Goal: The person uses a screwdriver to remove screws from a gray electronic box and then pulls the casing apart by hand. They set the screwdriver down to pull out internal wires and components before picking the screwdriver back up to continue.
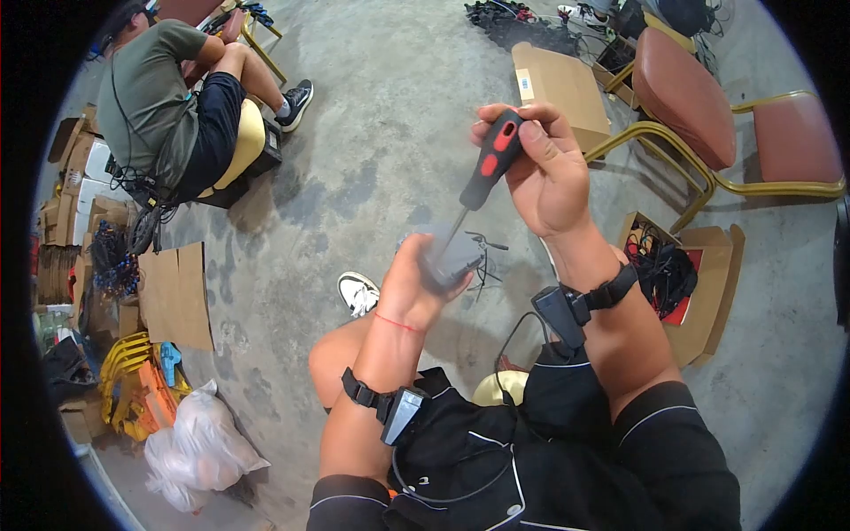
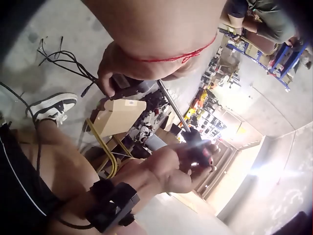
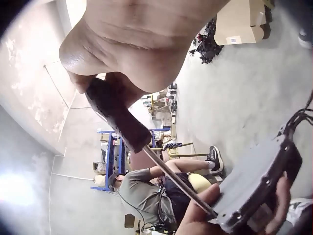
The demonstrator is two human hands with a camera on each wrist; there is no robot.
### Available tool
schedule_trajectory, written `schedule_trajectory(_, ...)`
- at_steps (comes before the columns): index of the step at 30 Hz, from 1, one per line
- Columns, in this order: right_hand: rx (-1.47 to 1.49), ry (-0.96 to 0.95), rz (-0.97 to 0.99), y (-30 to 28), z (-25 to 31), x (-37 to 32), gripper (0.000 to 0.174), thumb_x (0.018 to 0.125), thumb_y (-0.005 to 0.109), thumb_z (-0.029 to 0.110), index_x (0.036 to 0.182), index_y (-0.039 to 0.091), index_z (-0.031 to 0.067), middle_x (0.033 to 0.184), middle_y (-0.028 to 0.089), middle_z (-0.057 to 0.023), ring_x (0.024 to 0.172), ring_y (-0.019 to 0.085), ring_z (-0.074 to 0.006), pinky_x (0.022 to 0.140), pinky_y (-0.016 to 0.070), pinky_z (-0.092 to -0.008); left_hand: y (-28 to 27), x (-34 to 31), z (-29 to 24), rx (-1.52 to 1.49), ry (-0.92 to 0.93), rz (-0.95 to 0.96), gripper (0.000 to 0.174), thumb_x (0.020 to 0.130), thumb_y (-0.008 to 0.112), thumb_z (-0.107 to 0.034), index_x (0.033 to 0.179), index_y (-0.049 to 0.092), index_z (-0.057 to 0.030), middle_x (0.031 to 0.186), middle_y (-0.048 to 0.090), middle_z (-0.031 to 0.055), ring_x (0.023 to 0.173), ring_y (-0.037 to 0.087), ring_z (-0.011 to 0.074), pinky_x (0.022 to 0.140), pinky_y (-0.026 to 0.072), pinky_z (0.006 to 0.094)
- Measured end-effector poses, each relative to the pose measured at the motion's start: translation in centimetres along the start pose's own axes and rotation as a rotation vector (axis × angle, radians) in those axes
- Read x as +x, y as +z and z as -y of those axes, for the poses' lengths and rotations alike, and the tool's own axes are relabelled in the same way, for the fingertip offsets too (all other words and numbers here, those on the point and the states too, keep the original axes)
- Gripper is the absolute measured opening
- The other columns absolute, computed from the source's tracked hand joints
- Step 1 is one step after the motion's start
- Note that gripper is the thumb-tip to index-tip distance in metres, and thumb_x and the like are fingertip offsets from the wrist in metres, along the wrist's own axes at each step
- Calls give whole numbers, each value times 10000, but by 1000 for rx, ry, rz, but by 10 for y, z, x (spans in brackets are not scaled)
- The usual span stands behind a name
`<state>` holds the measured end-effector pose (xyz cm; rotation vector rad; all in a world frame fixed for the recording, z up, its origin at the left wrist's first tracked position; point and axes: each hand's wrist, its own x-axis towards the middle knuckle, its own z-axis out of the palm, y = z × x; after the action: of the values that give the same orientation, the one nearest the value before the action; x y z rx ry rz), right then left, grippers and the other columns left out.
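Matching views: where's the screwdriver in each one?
Head: the screwdriver is above and right of centre, slanting down-left from the right hand.
Left wrist: right of centre, shaft slanting down-right to the handle in the right hand.
Right wrist: handle left of centre, shaft running down-right.
Shared landmark: the grey case in the left hand: near the centre in head, up and left of centre in left wrist, lower right in right wrist.

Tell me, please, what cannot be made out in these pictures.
Head view: the tip of the screwdriver, lost in blur over the grey box.
Left wrist view: much of the box, hidden behind the left hand.
Right wrist view: the cables' far ends, cut off by the right edge.
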<state>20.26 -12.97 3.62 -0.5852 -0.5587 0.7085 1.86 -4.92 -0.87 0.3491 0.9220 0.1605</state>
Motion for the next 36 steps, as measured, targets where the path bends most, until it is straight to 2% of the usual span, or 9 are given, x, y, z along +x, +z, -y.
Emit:
schedule_trajectory(9, -197, -117, -76, -13, -12, 4, 239, 958, 682, 160, 1152, 564, 82, 1249, 613, -136, 1137, 627, -235, 980, 520, -369, 1, 2, 1, 26, 27, 34, 384, 927, 563, -257, 1250, 506, -58, 1239, 596, 161, 1138, 610, 352, 923, 533, 550)
schedule_trajectory(11, -150, -98, -27, -9, -10, 3, 237, 952, 688, 139, 1145, 563, 82, 1261, 605, -134, 1146, 620, -235, 987, 517, -369, 3, 2, 1, 66, -36, -8, 318, 972, 485, -339, 1235, 532, -167, 1245, 614, 81, 1129, 596, 262, 923, 477, 482)
schedule_trajectory(14, -79, -58, -28, -4, -9, -2, 258, 972, 662, 154, 1201, 568, 80, 1273, 604, -139, 1156, 616, -236, 1001, 512, -364, -3, 3, 2, 4, -21, -13, 374, 922, 564, -257, 1234, 517, -56, 1236, 596, 162, 1138, 611, 357, 923, 530, 555)
schedule_trajectory(17, -38, -18, -10, 3, -6, -3, 313, 993, 634, 182, 1277, 560, 73, 1270, 605, -137, 1154, 617, -237, 1012, 510, -363, -2, 1, 1, 32, -26, -13, 320, 965, 484, -333, 1216, 529, -141, 1218, 617, 100, 1109, 597, 272, 882, 502, 472)
schedule_trajectory(23, -294, -15, -39, -9, -14, -3, 349, 1013, 593, 216, 1315, 539, 50, 1240, 607, -130, 1139, 605, -252, 1043, 469, -413, -3, 5, 3, 31, -8, -1, 320, 955, 479, -328, 1197, 531, -125, 1196, 622, 112, 1087, 607, 281, 864, 508, 459)
schedule_trajectory(26, -366, -4, -13, -11, -13, -3, 318, 1011, 594, 202, 1291, 559, 55, 1206, 618, -127, 1108, 607, -240, 1008, 481, -406, -5, 3, 2, -6, 13, -25, 387, 919, 563, -271, 1240, 515, -59, 1236, 590, 176, 1146, 604, 365, 930, 529, 546)
schedule_trajectory(28, -149, -9, 19, -6, -13, -3, 319, 977, 661, 195, 1248, 593, 41, 1159, 656, -93, 1010, 627, -180, 883, 528, -344, -8, 4, 2, -7, 9, -29, 388, 918, 566, -275, 1237, 515, -59, 1229, 594, 174, 1134, 608, 362, 932, 529, 544)
schedule_trajectory(31, 9, 116, 102, 0, -5, -3, 310, 964, 678, 182, 1226, 602, 35, 1165, 657, -102, 965, 621, -168, 891, 518, -337, -14, 10, 6, -3, -1, -49, 387, 917, 567, -280, 1230, 517, -57, 1223, 598, 171, 1120, 612, 360, 934, 527, 540)
schedule_trajectory(36, -146, 49, 71, -15, -15, 3, 289, 978, 657, 181, 1218, 601, 30, 1179, 660, -117, 1002, 625, -177, 907, 513, -334, -6, 8, 11, 9, -42, -81, 304, 945, 490, -321, 1179, 529, -131, 1187, 607, 104, 1090, 590, 290, 887, 495, 485)
